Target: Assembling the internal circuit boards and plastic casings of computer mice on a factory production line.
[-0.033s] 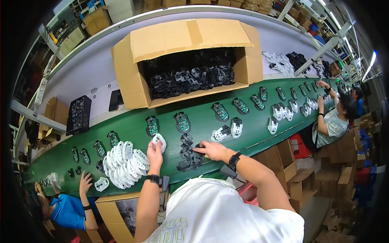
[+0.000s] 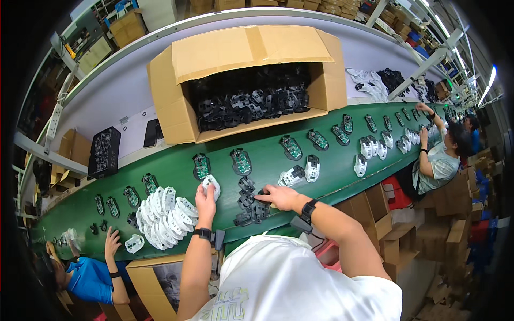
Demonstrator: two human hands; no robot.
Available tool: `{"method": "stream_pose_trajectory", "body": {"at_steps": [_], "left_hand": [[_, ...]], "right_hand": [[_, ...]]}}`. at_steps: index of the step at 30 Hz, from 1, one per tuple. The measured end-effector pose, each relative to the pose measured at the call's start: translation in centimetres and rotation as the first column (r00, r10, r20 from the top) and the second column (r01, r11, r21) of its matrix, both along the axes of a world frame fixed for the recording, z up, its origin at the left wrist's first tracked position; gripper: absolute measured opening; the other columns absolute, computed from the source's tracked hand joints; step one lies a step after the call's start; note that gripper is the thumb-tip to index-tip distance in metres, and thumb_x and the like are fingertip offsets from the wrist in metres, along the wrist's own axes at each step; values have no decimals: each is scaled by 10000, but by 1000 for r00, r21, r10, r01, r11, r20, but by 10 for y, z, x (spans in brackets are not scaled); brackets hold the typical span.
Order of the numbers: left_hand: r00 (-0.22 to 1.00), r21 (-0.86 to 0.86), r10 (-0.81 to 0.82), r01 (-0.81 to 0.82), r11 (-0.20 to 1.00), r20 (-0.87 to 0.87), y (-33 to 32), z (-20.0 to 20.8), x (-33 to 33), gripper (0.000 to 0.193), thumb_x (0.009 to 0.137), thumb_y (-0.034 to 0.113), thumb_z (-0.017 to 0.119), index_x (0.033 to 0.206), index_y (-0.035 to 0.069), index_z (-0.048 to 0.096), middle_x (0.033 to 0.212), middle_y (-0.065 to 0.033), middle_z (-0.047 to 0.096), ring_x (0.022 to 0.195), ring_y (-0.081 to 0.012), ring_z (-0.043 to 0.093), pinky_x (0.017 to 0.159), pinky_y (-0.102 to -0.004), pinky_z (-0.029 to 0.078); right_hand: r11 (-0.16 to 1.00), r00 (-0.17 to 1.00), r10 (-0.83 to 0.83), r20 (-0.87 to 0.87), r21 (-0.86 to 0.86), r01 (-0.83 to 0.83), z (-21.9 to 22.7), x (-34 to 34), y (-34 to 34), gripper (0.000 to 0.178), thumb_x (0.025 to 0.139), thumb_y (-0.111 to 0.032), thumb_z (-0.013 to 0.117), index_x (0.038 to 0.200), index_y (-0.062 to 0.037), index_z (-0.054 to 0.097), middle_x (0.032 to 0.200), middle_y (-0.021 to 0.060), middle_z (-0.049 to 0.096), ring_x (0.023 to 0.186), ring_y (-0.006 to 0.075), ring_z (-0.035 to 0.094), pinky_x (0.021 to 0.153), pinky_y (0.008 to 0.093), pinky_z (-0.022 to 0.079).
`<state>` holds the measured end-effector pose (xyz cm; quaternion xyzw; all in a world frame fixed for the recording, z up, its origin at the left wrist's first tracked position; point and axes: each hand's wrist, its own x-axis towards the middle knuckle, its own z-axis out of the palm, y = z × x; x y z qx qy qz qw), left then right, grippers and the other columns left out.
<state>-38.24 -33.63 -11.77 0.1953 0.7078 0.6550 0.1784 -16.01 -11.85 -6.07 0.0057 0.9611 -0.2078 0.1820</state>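
My left hand (image 2: 204, 202) is closed on a white plastic mouse shell (image 2: 212, 185), held over the green belt. My right hand (image 2: 282, 198) pinches a small black plastic part (image 2: 262, 196) at the edge of a heap of similar black parts (image 2: 247, 202). Past my hands lie two mouse bases with green circuit boards, one on the left (image 2: 201, 166) and one on the right (image 2: 241, 161). A big pile of white shells (image 2: 163, 218) spreads to the left of my left hand. Right of my right hand are two white-covered mice (image 2: 312, 168).
An open carton (image 2: 326, 88) full of black parts stands beyond the belt (image 2: 225, 227). To its left are a black tray (image 2: 104, 152) and a phone (image 2: 152, 133). Co-workers sit left (image 2: 91, 278) and right (image 2: 441, 166), their hands over the belt. More mouse bases line it.
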Motion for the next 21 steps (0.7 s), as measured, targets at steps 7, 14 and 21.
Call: {"method": "stream_pose_trajectory", "body": {"at_steps": [7,14,21], "left_hand": [[987,-151,-111,129,980,119,7,10,-4,395,924,190,670,1207,-53,538,1090,-121,679,1044,-204,665,860,-330,525],[901,-115,-383,367,923,-203,-20,111,65,554,870,136,732,1348,-68,543,1063,-153,729,947,-138,693,833,-299,543],[865,-128,-339,314,941,-371,-31,129,81,379,939,186,664,1235,-48,639,835,-140,746,716,-159,710,676,-287,544]], "right_hand": [[992,940,87,-329,111,-53,-18,-2,6,678,796,-244,747,1422,-133,512,1391,73,539,1223,293,538,1019,412,491],[730,642,-599,-479,-656,191,71,-8,-65,730,791,-283,817,1398,-5,522,1401,208,555,1264,391,563,1072,420,458],[876,611,-397,-685,-481,31,92,-12,-78,676,758,-292,852,1309,15,609,1288,201,612,1123,360,617,972,423,499]]}}
